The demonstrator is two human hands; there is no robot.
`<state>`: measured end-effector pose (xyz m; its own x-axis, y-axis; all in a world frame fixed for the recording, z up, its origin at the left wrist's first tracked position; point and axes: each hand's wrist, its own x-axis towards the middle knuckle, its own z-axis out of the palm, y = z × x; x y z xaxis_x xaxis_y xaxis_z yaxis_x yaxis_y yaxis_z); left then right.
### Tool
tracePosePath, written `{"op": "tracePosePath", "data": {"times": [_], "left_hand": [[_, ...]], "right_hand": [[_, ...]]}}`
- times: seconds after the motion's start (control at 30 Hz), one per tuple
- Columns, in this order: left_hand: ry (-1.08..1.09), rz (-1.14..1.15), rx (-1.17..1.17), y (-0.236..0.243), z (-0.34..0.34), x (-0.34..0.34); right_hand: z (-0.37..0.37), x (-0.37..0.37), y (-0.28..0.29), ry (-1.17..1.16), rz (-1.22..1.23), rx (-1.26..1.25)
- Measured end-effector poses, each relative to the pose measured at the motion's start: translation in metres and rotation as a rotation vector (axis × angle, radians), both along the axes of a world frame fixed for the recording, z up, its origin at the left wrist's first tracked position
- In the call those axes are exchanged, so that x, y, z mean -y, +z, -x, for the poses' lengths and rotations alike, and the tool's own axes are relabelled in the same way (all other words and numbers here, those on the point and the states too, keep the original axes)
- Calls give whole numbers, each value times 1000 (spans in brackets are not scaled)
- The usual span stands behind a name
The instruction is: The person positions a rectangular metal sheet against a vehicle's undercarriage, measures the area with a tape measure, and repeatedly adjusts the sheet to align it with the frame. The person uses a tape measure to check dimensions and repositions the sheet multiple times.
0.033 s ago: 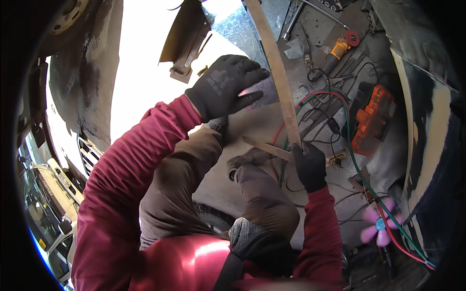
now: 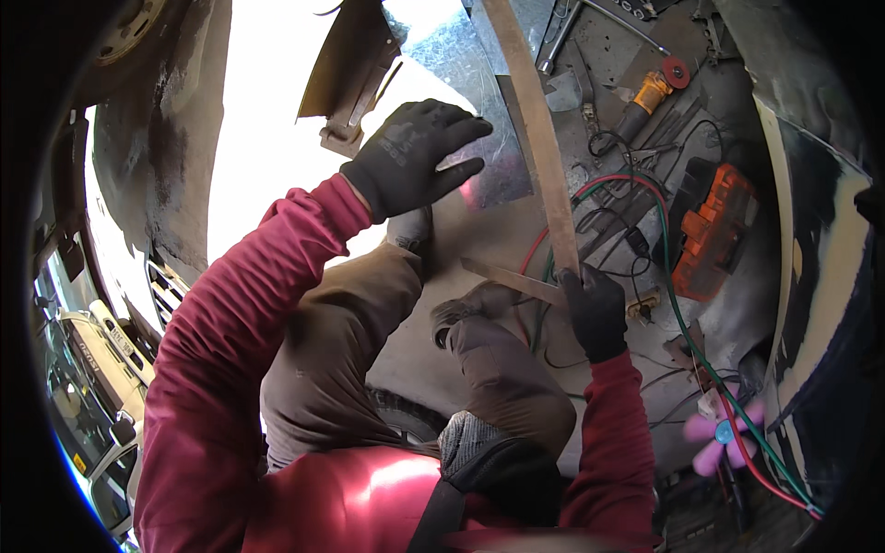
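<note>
My left hand, in a black glove, is raised with fingers apart and nothing in them, over a glaring sheet and beside a shiny metal sheet. My right hand, also gloved, grips a long flat metal strip that runs up to the top edge of the view. A shorter strip crosses the long one at my right hand and points left; whether the two are joined I cannot tell. Part of both strips is hidden under my fingers. A dark bent metal piece lies beyond my left hand.
An angle grinder, orange-and-black tool case, socket wrenches, red and green hoses, cables and a pink fan lie to the right, beside a dark body panel. A vehicle shows at the left.
My left hand has shifted slightly left and up. My right hand and the long strip have moved a little to the right.
</note>
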<state>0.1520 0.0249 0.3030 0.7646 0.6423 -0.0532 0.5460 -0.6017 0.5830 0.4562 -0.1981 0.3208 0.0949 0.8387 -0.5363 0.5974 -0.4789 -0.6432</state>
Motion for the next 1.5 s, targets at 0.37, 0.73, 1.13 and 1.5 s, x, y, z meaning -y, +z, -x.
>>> {"op": "tracePosePath", "data": {"times": [0.37,0.73,1.13,1.5], "left_hand": [[455,669,-190,-241,91,-2],[1058,1151,511,-303,73,-35],[724,776,333,-298,49,-57],[693,1236,346,-352,22,-27]], "right_hand": [[-44,-63,-135,-85,-131,34],[-43,-33,-148,-116,108,-53],[-82,11,-192,-2,204,105],[-67,15,-212,-65,158,351]]}}
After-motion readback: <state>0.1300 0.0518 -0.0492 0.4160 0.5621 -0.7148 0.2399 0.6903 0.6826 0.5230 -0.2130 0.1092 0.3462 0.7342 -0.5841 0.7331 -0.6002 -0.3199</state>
